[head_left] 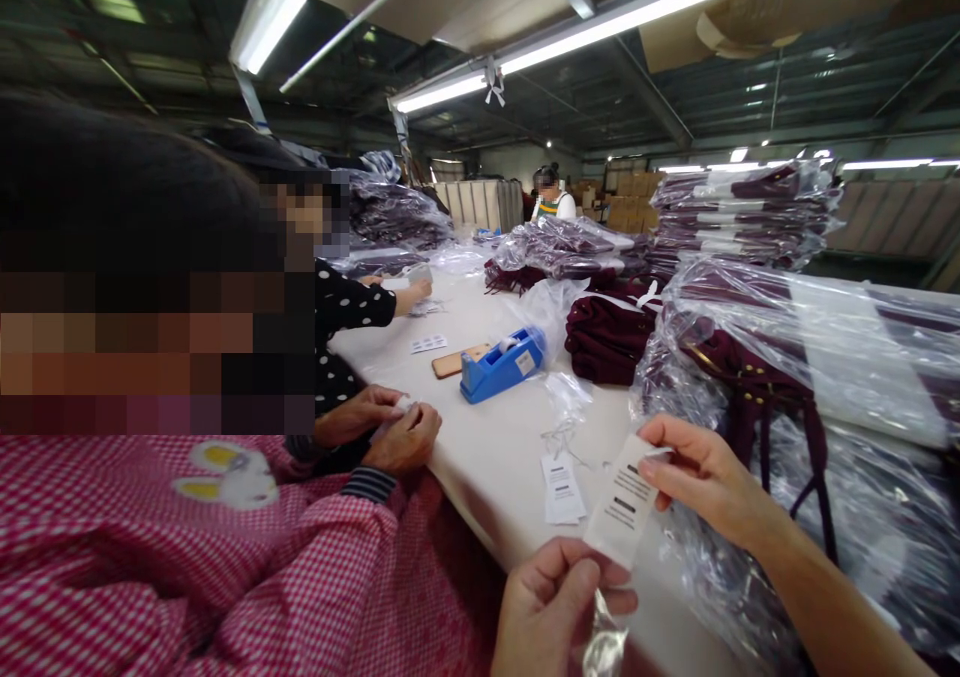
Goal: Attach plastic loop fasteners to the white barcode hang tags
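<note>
A white printed tag is held upright between my two hands. My left hand pinches its lower end, and a shiny clear strip hangs from the same fingers. My right hand grips the tag's upper right edge between thumb and fingers, with a small whitish piece at the fingertips. Just left of the held tag, more white tags with strings lie on the table.
A blue tape dispenser and a phone are mid-table. Maroon garments in clear plastic are piled at the right; a folded maroon garment lies behind. At left, a person in a pink checked garment and another in dotted sleeves handle small items.
</note>
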Demonstrator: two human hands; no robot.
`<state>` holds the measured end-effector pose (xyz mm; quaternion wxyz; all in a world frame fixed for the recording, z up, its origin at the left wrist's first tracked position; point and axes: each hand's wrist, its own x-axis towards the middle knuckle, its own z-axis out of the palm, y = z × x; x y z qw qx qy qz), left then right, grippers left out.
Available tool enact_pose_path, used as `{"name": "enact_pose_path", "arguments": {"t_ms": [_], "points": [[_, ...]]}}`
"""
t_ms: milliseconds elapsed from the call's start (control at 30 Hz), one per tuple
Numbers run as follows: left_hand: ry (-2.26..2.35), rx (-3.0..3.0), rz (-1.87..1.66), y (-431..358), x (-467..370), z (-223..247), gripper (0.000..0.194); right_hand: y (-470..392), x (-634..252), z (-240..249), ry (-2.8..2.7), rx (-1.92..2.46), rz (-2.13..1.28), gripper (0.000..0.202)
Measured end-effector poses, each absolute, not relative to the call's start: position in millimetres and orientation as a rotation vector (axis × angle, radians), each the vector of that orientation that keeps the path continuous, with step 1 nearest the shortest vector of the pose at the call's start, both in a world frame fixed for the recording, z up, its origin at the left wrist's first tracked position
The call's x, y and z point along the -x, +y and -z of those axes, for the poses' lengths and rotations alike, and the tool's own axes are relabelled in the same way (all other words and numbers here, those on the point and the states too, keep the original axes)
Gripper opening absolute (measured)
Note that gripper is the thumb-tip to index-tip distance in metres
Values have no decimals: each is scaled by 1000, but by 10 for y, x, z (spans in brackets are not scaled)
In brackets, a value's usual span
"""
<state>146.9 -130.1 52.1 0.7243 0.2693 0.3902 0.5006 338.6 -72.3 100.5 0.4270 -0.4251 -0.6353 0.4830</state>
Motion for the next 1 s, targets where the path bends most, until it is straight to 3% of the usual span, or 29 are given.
{"name": "enact_pose_path", "arguments": {"t_ms": [167,1000], "points": [[895,-590,-1094,-1324,-1471,-512,34,-714,-3380,-997,-1586,1095,-1178,7],[895,-517,-1232,-1256,-1498,-448,25,-635,-3447,-836,-1576,1066,-1205,16]]}}
